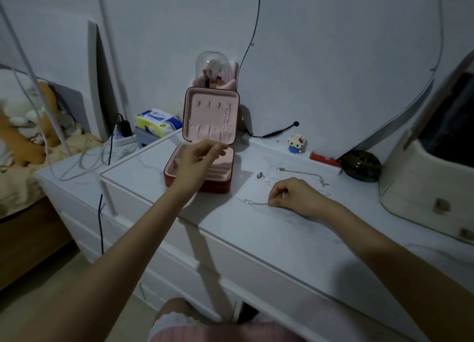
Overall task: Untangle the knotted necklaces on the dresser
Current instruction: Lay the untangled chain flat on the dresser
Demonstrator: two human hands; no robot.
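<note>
On the far left, a bed with plush toys (23, 126) sits beside a low white side unit (77, 167) carrying cables and a power strip (121, 136). Tissue pack (157, 121) sits behind it, near the wall.

Left hand (197, 162) hovers over the open jewellery box (202, 167), above its pink lower tray. Fingers loosely curled, thumb and forefinger tips close together near the box's hinge edge. Cannot tell whether they pinch anything, too blurred. The box lid stands upright with a small silver piece hanging inside it. Behind the box: glass dome with makeup brushes (213, 69).

Worktop (256, 234) is white, marble-look. Thin silver necklaces (295, 173) lie spread on it right of the box, between box and dark round object (361, 166). One chain runs from a clasp (247, 201) toward the right hand; another runs along the back with small pendants. Chains look thin, knot state not readable.

Right hand (295, 195) rests on the worktop, fingers curled tight, thumb and forefinger pinching the near chain at its right end. The chain trails left from the pinch, lying flat on the surface.

Further back: small block figure (297, 142), red bar-shaped item (324, 159), black cable with round tip (279, 130). Far right: cream cabinet-like unit (431, 177) on the worktop, oval mirror (333, 46) on the wall.
</note>
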